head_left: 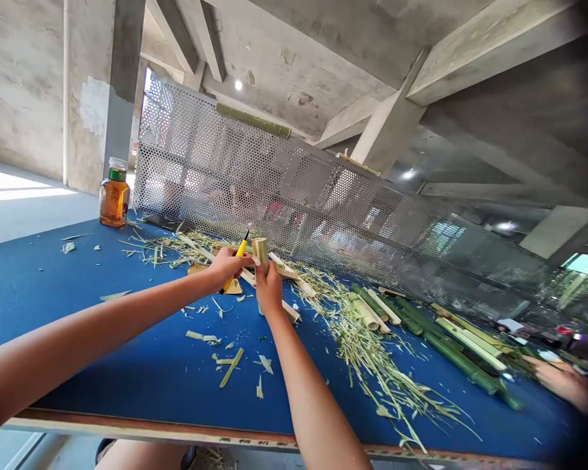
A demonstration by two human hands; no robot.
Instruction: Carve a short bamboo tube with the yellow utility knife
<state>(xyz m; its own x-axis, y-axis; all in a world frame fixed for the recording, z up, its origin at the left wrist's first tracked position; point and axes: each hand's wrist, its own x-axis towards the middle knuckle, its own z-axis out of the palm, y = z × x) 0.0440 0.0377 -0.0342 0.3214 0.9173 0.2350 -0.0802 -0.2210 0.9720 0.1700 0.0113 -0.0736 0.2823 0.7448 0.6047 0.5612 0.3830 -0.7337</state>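
Observation:
My left hand (229, 264) is closed round a yellow-handled knife (238, 252), its blade tip pointing up towards the bamboo. My right hand (268, 287) grips a short pale bamboo section (260, 250) and holds it upright on the blue table (142, 365). The two hands are close together, the knife just left of the bamboo section. Bamboo chips and slivers (230, 367) lie on the cloth in front of my arms.
A heap of bamboo shavings (372, 352) and several green bamboo pieces (451, 352) lie to the right. A perforated metal screen (294, 196) runs along the table's far side. An amber bottle (114, 194) stands at far left. Another person's hand (563, 382) rests at right.

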